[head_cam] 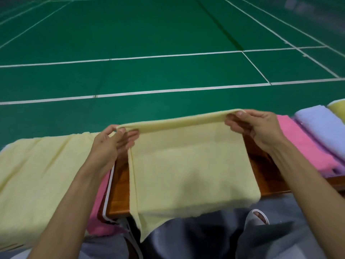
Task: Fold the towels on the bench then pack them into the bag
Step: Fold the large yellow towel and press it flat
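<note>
A pale yellow towel [188, 169] hangs doubled over in front of me, its lower edge draping past the front edge of the wooden bench [119, 186]. My left hand [113, 141] pinches the folded top edge at its left corner. My right hand [255, 126] pinches the same edge at its right corner, a little higher. Another yellow towel [43, 174] lies spread on the bench at the left, over a pink towel [101, 208]. Folded pink [306, 146], lilac [324, 128] and yellow [337, 107] towels lie side by side at the right. I see no bag.
Beyond the bench stretches a green sports court floor [149, 34] with white lines. My grey trousers [196, 238] and a grey slipper [257, 217] show below the bench edge.
</note>
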The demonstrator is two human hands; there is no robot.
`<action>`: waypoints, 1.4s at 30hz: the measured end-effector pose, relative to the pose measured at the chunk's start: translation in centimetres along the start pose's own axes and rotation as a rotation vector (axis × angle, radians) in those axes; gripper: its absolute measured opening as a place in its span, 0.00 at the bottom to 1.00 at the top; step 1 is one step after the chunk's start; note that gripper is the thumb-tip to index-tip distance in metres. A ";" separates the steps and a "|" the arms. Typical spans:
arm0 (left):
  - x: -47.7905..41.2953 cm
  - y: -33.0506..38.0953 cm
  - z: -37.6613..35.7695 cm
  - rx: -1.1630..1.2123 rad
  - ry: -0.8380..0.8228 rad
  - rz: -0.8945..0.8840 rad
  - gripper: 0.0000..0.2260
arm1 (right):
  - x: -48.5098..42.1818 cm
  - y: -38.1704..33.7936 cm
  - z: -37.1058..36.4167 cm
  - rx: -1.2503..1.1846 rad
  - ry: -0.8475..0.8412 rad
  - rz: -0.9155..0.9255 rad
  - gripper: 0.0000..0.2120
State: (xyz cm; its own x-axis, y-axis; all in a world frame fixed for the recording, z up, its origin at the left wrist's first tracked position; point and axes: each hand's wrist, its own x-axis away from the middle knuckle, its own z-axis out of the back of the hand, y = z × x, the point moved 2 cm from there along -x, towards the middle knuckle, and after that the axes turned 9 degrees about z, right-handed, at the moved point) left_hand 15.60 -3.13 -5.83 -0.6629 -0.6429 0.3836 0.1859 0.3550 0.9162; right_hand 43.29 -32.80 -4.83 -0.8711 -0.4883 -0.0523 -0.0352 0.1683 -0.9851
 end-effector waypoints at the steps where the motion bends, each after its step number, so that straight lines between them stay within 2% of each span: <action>1: -0.4 0.6 -0.3 0.073 -0.004 -0.077 0.06 | -0.5 -0.2 -0.5 -0.055 0.046 0.087 0.16; 3: -0.6 2.3 -0.5 0.198 -0.044 -0.253 0.04 | -0.9 -1.6 -1.3 -0.132 0.091 0.282 0.12; 5: 0.1 4.1 0.0 0.282 -0.128 -0.369 0.05 | -0.8 -3.9 -1.4 -0.199 0.096 0.397 0.12; 8: 1.9 5.8 1.2 0.267 -0.207 -0.447 0.04 | 0.7 -6.6 -0.6 -0.255 0.009 0.433 0.10; 10: 2.6 5.0 2.2 0.181 -0.209 -0.423 0.04 | 1.9 -7.0 0.5 -0.158 -0.117 0.390 0.05; 11: 2.9 4.4 2.6 0.133 -0.216 -0.377 0.08 | 2.5 -6.8 1.1 -0.082 -0.200 0.335 0.05; 13: 3.3 3.1 3.8 -0.094 -0.292 -0.248 0.04 | 3.3 -6.2 2.5 0.128 -0.384 0.186 0.07; 15: 3.8 1.9 4.6 -0.509 -0.438 -0.075 0.09 | 4.2 -5.1 3.6 0.406 -0.613 0.000 0.05; 16: 4.0 1.1 4.8 -0.694 -0.545 0.020 0.06 | 4.7 -4.3 3.9 0.521 -0.748 -0.109 0.06; 17: 4.5 0.5 4.6 -0.809 -0.643 0.135 0.04 | 5.1 -3.5 4.1 0.603 -0.871 -0.221 0.05; 19: 4.9 -0.6 4.3 -0.922 -0.746 0.352 0.07 | 5.8 -2.1 4.1 0.684 -1.048 -0.414 0.03; 22: 5.2 -1.4 3.5 -1.112 -0.825 0.549 0.02 | 6.0 -0.8 3.4 0.783 -1.187 -0.607 0.04; 25: 5.3 -1.3 2.6 -1.239 -0.858 0.662 0.05 | 6.2 -0.5 2.5 0.885 -1.305 -0.757 0.09; 27: 5.4 -0.9 2.1 -1.258 -0.823 0.633 0.11 | 6.5 -0.8 1.9 0.939 -1.318 -0.811 0.13; 28: 5.2 -0.8 1.7 -1.230 -0.753 0.558 0.13 | 6.6 -1.0 1.6 0.955 -1.284 -0.785 0.12; 30: 4.4 -0.7 0.5 -1.083 -0.475 0.268 0.11 | 6.4 -1.1 1.1 0.947 -1.130 -0.609 0.08; 33: 2.2 -2.3 -1.4 -0.943 0.048 -0.290 0.10 | 5.3 0.6 -0.6 0.806 -0.705 -0.166 0.05; 35: 1.7 -4.1 -3.4 -1.002 0.151 -0.539 0.09 | 4.7 2.6 -2.0 0.943 -0.430 0.166 0.05; 36: 1.7 -5.0 -4.4 -1.056 0.126 -0.593 0.14 | 4.9 3.6 -3.0 1.079 -0.367 0.289 0.04; 37: 1.7 -6.0 -5.3 -1.105 0.085 -0.613 0.19 | 5.5 4.5 -4.1 1.202 -0.369 0.353 0.10; 39: 2.2 -7.3 -7.0 -1.208 0.019 -0.628 0.25 | 6.9 6.5 -6.3 1.311 -0.547 0.366 0.25; 40: 2.3 -8.1 -7.6 -1.269 -0.019 -0.624 0.26 | 7.7 7.2 -7.4 1.348 -0.645 0.379 0.29; 42: 2.3 -9.6 -8.2 -1.397 -0.067 -0.580 0.29 | 8.8 8.8 -8.8 1.431 -0.769 0.403 0.30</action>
State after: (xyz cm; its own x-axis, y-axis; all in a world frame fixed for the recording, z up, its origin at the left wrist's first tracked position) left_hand 18.26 -13.56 -12.77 -0.9077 -0.4187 -0.0289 0.3884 -0.8642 0.3199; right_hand 31.05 -28.08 -12.49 -0.2706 -0.9618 0.0421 0.9382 -0.2732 -0.2123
